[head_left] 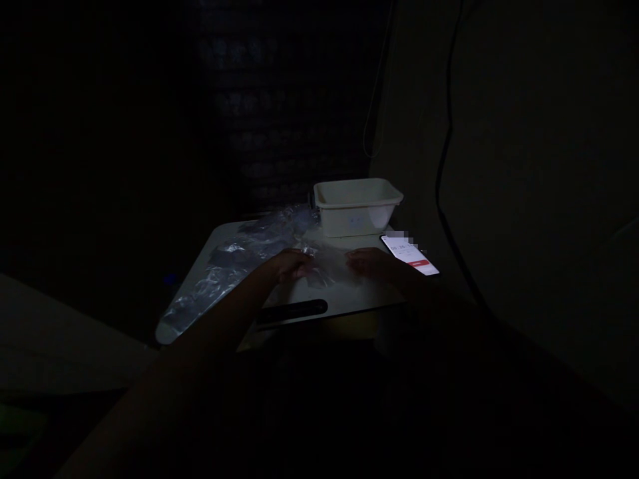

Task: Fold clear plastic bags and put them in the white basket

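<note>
Deep shadow fills a dim room, where faint light picks out a white surface (359,303) with rounded corners. Over its near part, a person's left hand (292,264) and right hand (368,262) face each other, each with fingers closed on a piece of clear plastic film (327,266). The film spans the gap between the two hands, its middle crinkled and catching the light; whether it is a bag or a loose sheet cannot be told. Both forearms reach in from the lower edge of the view, mostly lost in the dark.

Just beside the left hand, a heap of crumpled clear plastic (229,256) spreads along the left side of the surface, glinting in places. Nearer the person, a dark slot (294,310) runs along the front edge. Beyond the hands stands a white plastic tub (352,216), upright, its rim wider than its base. Near the right hand, a smartphone (412,256) lies with its screen lit, showing digits and a red button, partly pixelated. Farther right, a dark cable (442,173) hangs down a shadowed wall (529,133); behind the surface, faint horizontal bands (279,113) cross the background.
</note>
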Tool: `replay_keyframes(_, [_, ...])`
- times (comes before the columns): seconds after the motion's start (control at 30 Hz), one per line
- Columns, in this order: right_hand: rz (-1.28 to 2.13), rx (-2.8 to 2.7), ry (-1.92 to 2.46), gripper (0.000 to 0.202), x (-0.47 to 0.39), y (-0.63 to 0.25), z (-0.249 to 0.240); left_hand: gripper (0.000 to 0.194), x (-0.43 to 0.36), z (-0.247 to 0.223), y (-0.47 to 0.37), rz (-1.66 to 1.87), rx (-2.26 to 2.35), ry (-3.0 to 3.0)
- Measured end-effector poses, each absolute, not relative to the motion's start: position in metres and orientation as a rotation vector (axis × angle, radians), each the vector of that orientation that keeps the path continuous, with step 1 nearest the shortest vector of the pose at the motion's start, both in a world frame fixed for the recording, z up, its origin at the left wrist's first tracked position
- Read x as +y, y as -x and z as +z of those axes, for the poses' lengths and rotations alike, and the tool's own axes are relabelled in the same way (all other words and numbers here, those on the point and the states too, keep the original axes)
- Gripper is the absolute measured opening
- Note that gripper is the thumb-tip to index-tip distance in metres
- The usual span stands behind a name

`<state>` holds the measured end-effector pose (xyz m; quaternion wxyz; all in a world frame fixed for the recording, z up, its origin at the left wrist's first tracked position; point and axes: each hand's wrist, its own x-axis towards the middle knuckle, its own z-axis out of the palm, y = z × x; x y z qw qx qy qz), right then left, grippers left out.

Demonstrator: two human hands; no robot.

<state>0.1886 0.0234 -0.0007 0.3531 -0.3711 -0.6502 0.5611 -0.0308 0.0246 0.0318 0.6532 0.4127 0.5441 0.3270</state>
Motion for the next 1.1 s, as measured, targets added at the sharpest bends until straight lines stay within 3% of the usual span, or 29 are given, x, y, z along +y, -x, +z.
replay_keyframes(0.33, [1.663,-1.265,0.949,0.008,0.023,-0.182,-0.003,0.017,0.025,0.034,0.029,0.754,1.089,-0.885])
replay_keyframes(0.47, [1.701,-1.209,0.917,0.008,0.021,-0.18,-0.001,0.012,0.027,0.033,0.031,0.759,1.125,-0.858])
replay_keyframes(0.8, [1.798,-1.149,0.825,0.022,0.021,-0.184,0.002,0.017,0.029,0.033,0.032,0.828,1.084,-0.856])
replay_keyframes(1.1, [1.532,-1.466,0.892,0.012,0.03,-0.193,-0.012,0.015,0.026,0.03,0.032,0.744,1.114,-0.866])
